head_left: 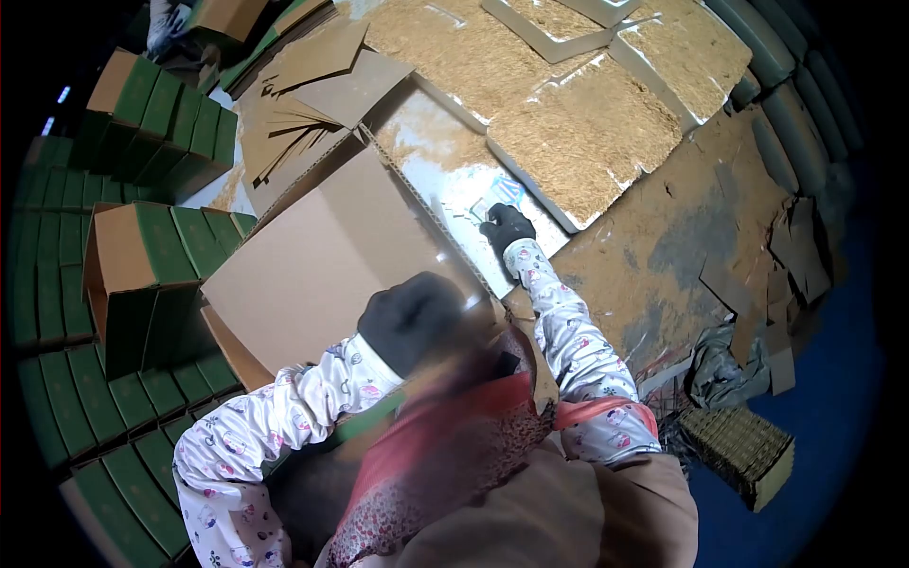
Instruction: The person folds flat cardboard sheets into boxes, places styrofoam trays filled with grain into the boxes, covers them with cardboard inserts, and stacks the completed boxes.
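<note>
A large open cardboard box (322, 256) stands in front of my body, its flaps spread at the far side. My left hand (413, 322), in a dark glove, is over the box's near edge; its fingers are blurred and I cannot make out what they hold. My right hand (507, 227), also gloved in black, reaches onto the white surface (445, 175) beyond the box. Its fingers are bent down at small, pale blue and white pieces (500, 194). Whether it grips one of them is hidden. A shallow white-edged tray of tan shreds (587, 133) lies beside that hand.
Stacks of green boxes (66, 284) fill the left side. More trays of shreds (691, 57) lie at the back. Cardboard scraps (781, 303), a plastic bag (729, 369) and a woven block (739, 450) are at the right. Another person's gloved hand (166, 28) shows at the top left.
</note>
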{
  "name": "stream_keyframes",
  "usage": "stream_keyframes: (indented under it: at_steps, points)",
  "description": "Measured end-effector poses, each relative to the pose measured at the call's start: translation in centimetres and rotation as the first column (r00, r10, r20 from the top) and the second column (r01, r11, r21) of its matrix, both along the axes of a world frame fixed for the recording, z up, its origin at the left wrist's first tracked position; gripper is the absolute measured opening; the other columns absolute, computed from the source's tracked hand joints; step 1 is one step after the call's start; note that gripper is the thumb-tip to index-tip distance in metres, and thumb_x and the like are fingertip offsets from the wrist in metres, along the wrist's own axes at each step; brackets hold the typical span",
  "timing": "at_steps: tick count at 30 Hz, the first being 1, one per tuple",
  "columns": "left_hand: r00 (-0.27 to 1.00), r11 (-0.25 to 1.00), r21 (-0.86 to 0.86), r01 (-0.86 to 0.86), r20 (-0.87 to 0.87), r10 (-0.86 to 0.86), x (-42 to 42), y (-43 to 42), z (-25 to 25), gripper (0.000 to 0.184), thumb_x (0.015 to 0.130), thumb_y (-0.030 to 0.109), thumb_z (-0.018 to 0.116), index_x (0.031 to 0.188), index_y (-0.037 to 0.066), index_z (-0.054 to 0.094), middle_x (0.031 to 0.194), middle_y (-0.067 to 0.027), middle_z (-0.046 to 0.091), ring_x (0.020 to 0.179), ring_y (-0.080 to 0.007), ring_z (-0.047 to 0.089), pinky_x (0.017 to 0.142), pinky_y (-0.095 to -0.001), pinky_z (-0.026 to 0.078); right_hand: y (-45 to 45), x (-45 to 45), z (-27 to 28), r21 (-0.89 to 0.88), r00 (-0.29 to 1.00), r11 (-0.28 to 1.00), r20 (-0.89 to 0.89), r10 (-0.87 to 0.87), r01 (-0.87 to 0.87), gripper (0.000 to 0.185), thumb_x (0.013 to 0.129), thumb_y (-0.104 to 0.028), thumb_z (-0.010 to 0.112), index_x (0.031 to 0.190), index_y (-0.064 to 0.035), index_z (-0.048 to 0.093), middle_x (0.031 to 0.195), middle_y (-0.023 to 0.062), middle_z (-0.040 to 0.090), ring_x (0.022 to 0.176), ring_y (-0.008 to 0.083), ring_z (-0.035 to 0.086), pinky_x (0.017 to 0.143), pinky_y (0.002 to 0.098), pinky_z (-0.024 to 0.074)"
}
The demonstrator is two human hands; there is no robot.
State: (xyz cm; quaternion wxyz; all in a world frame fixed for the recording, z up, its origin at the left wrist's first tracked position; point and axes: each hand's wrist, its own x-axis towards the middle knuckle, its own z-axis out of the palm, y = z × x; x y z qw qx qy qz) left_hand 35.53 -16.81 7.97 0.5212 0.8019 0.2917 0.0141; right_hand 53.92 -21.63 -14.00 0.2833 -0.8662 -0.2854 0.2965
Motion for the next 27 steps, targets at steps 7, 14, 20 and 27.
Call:
stream_keyframes:
  at_steps: [7,14,20,27]
  points:
    - [0.997,0.978,-0.197,-0.071,0.016,0.076,2.3,0.5,-3.1,0.018,0.075,0.009,0.055,0.091,0.004,0.05,0.066,-0.0012,0.051,0.059,-0.0112,0.05,0.054,-0.0225,0.04,1.2,1.4,0.1,0.075,0.981,0.993,0.18,0.074,-0.089,0.025,0.074,-0.028,0.054,0.084,-0.0064,0.06,0.082,0.0149,0.06,0.08,0.0301,0.056,0.073,0.0339,0.043]
    - [0.821,0.422,0.723,0.547,-0.563,-0.101,-7.8,4.3,6.7,0.06,0.064,0.034,0.058,0.111,0.0,0.042,0.111,-0.0292,0.04,0.096,-0.0407,0.042,0.081,-0.0469,0.035,0.5,-3.1,26.1,0.662,0.707,0.343,0.708,0.008,-0.667,0.012,0.062,-0.006,0.06,0.071,-0.0059,0.052,0.072,0.0116,0.054,0.066,0.0242,0.054,0.056,0.033,0.0422]
    - [0.492,0.666,0.322,0.673,-0.867,-0.077,-10.8,3.4,3.4,0.072,0.07,0.04,0.056,0.12,-0.004,0.031,0.113,-0.0369,0.036,0.103,-0.0428,0.043,0.092,-0.0466,0.028,2.4,-7.5,23.2,-0.441,0.0,0.211,0.432,0.902,-0.872,0.012,0.064,-0.016,0.052,0.072,-0.0075,0.056,0.063,0.0109,0.056,0.06,0.0246,0.057,0.05,0.0393,0.0457]
    - [0.926,0.689,0.629,0.361,-0.33,-0.184,-17.9,6.8,9.0,0.056,0.063,0.058,0.056,0.105,0.021,0.056,0.117,-0.0084,0.046,0.116,-0.0337,0.033,0.094,-0.0541,0.016,1.3,2.8,29.4,0.0,0.148,0.207,0.696,0.702,-0.978,0.058,0.069,-0.03,0.06,0.118,-0.0073,0.041,0.12,0.0155,0.043,0.11,0.0339,0.04,0.091,0.04,0.0335]
